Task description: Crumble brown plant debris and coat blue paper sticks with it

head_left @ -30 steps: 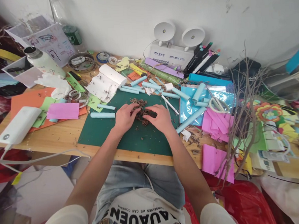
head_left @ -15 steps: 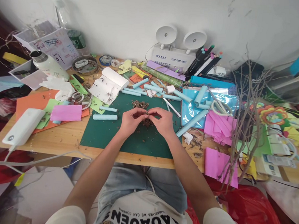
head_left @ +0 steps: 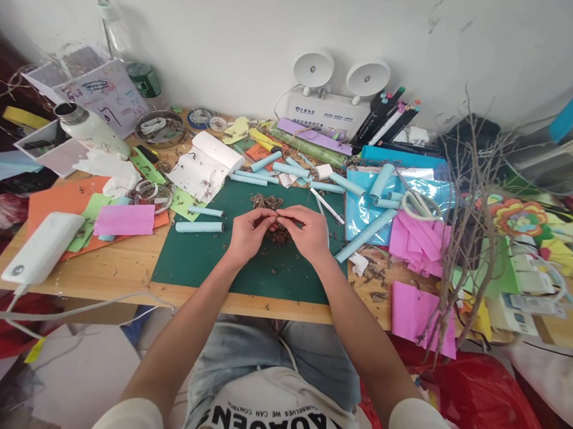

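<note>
My left hand and my right hand meet fingertip to fingertip over the green cutting mat. Both are closed in a pinch; whatever sits between the fingertips is too small to make out. Just behind and beneath them lies a heap of brown, crumbly dried plant bits, partly hidden by my fingers. Loose crumbs are scattered on the mat nearer to me. Left of my left hand rests a light blue paper tube, with a thinner blue tube behind it.
More blue tubes lie at the mat's back edge. White scissors and pink paper are at right, beside upright dry branches. A white power bank and a pale bottle stand left. An emergency light is against the wall.
My hands stay pinched together over the heap, with the fingertips shifting slightly. The whole view has moved a little; nothing else visibly differs.
</note>
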A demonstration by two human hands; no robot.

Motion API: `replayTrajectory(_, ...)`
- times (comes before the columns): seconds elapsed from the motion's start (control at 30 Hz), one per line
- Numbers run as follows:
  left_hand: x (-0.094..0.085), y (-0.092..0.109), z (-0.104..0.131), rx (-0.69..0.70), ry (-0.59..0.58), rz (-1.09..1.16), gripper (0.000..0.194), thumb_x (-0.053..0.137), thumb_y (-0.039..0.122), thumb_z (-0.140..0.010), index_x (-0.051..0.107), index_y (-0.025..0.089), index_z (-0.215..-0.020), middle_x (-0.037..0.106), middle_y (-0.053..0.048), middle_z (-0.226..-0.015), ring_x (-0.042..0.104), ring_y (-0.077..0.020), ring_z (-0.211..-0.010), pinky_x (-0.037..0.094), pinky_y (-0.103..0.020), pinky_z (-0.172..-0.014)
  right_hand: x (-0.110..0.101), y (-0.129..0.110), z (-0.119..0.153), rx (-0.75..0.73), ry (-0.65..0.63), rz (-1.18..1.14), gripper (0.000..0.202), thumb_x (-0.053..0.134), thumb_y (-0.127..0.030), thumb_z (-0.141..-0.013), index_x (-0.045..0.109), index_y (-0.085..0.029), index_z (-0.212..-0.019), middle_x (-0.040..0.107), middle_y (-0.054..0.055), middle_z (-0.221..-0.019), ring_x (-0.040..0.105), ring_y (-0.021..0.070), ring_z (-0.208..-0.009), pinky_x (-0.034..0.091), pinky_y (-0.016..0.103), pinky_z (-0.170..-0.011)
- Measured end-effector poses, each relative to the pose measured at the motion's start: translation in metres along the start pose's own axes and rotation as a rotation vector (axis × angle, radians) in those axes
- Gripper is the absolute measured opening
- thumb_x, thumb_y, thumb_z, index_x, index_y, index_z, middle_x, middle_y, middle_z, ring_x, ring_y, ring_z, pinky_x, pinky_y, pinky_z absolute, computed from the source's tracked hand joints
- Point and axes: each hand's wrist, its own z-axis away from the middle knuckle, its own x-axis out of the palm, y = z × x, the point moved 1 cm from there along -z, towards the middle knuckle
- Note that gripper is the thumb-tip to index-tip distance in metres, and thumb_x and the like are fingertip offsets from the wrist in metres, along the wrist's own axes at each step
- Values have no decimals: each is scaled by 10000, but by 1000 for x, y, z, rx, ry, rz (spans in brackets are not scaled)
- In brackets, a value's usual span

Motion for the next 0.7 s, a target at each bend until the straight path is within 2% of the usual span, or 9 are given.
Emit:
replayTrajectory(0.07, 1, 1, 0, -14, -3, 40, 251, 705, 372, -817, 678, 155, -940, 710, -26, -779, 669, -146, -688, 568, -279, -707, 1, 0, 1, 22, 40, -12, 125, 648, -247, -857, 769, -238, -882, 762, 36, -906, 709, 184, -828, 573, 312, -780)
replayTrajectory(0.2, 1, 1, 1, -3, 21, 0, 264, 617, 392, -884, 657, 169, -1021, 719, -35, -813, 685, -152, -700, 578, -291, -722, 2, 5, 1, 162, 64, -103, 201, 647, -260, -843, 724, -229, -1025, 756, 26, -876, 704, 172, -744, 566, 302, -726)
replayTrajectory(0.27, 0, 2, 1, 50, 31, -103, 255, 622, 381, -880, 681, 179, -1024, 721, -37, -850, 674, -149, -696, 569, -281, -702, 4, 8, 0, 216, 72, -140, 179, 688, -279, -799, 722, -213, -962, 742, 17, -809, 688, 171, -702, 556, 296, -694)
replayTrajectory(0.37, 0, 4, 2, 117, 27, -205, 192, 652, 352, -856, 706, 181, -926, 703, -26, -824, 636, -137, -656, 535, -257, -645, 8, 12, -2, 308, 52, -235, 133, 753, -303, -713, 738, -196, -791, 729, 15, -732, 665, 174, -662, 547, 297, -664)
replayTrajectory(0.43, -1, 6, 1, 134, 18, -269, 170, 630, 334, -871, 690, 175, -859, 673, -13, -765, 595, -126, -631, 497, -245, -622, 9, 14, -3, 367, 15, -301, 153, 768, -309, -683, 758, -195, -786, 734, 14, -722, 656, 173, -645, 543, 301, -653)
replayTrajectory(0.5, -2, 8, 0, 139, 10, -368, 156, 592, 307, -895, 666, 175, -856, 647, -3, -743, 562, -122, -643, 463, -239, -633, 7, 16, -4, 364, 8, -305, 153, 754, -302, -693, 771, -198, -803, 743, 15, -738, 656, 173, -657, 538, 300, -657)
replayTrajectory(0.63, -9, 10, -3, 183, 64, -503, 189, 506, 291, -944, 647, 181, -884, 623, -8, -745, 545, -135, -677, 443, -249, -672, -4, 14, -6, 247, 77, -191, 140, 686, -283, -774, 770, -208, -856, 754, 22, -826, 673, 179, -744, 541, 304, -707)
replayTrajectory(0.7, -12, 8, -4, 268, 67, -567, 221, 486, 299, -958, 668, 184, -908, 650, -39, -817, 583, -166, -774, 465, -279, -750, -8, 11, -7, 179, 14, -96, 167, 637, -269, -826, 771, -218, -911, 756, 32, -903, 682, 183, -802, 543, 311, -739)
